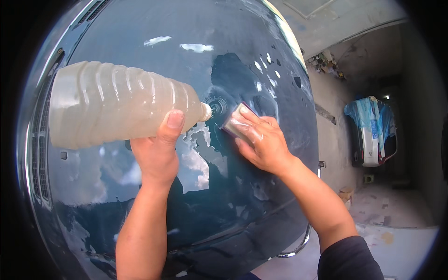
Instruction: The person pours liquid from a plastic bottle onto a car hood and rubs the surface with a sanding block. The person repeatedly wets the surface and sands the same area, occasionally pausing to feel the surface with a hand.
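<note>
My left hand grips a large, cloudy plastic bottle lying sideways in the air, its mouth toward the right. Water splashes in rings on the glossy dark blue vehicle panel just beyond the mouth. My right hand presses a flat pale pad with a purple edge onto the panel, right of the bottle's mouth, with wet fingers over it. The panel is wet and reflects sky and clouds.
A vented strip runs along the panel's left side. A curved metal bar sits at the lower right. Beyond, in a dim bay, stands a white car partly draped in blue plastic, with clutter by the wall.
</note>
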The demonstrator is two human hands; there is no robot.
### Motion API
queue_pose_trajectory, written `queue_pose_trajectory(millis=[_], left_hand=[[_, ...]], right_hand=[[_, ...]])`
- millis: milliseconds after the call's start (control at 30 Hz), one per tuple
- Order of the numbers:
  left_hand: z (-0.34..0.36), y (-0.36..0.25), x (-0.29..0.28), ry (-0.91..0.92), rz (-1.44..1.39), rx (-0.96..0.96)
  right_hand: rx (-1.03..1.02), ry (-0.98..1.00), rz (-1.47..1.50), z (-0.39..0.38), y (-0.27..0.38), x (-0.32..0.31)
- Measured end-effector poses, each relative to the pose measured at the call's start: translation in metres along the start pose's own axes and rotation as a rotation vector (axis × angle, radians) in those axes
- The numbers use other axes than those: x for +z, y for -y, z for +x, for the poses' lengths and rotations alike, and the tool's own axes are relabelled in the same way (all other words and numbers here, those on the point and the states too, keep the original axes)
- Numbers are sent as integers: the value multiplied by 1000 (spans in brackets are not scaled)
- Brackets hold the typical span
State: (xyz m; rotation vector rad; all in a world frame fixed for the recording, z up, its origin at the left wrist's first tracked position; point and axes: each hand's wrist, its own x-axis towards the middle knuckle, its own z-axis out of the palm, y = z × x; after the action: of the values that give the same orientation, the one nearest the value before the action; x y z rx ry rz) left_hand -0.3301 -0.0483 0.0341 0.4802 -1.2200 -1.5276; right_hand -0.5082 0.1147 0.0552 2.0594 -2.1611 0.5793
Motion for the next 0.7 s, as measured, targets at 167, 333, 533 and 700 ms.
queue_pose_trajectory(millis=[167,333,533,700], left_hand=[[-4,-2,9,17,-24,-17],[-4,2,3,48,4,-59],[-4,-3,8,25,-6,-12],[-4,-3,0,120,23,55]], right_hand=[[114,-57,-169,5,-3,8],[173,-75,-239,13,2,16],[227,-90,-226,5,10,14],[248,-112,-219,16,-3,22]])
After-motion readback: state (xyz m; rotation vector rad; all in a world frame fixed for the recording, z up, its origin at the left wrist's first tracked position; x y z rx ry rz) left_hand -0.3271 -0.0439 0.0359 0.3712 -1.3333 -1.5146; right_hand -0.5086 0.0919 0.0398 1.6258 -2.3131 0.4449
